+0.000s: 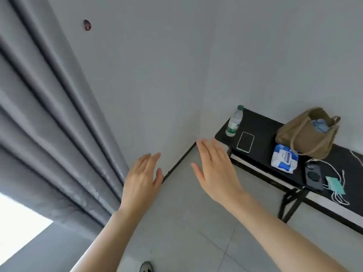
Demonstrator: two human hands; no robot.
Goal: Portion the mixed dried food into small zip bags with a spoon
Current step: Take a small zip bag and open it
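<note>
The grey pleated fabric curtain (49, 122) fills the left of the frame, hanging beside the plain pale grey wall (196, 55), which carries a small dark round fixture (87, 25) at upper left; the light grey tiled floor (192, 222) occupies the lower centre, with a shoe toe (146, 266) at the bottom edge. The long black table (259, 126) stands at right against the wall; on it, from large to small: an olive canvas tote bag (306, 134), a blue-and-white tissue pack (283, 159), a clear plastic water bottle with green cap (234, 121) standing upright, a dark phone with a ring mount (313, 177), a white-edged smartphone (245, 142) lying flat, a green face mask (335, 185), and a white cable (332, 169). The left hand (140, 179) and right hand (218, 169) are raised at centre frame, backs to the camera, fingers straight and released, grasping nothing, well apart from the table. The dried food, zip bags and spoon are out of view.
</note>
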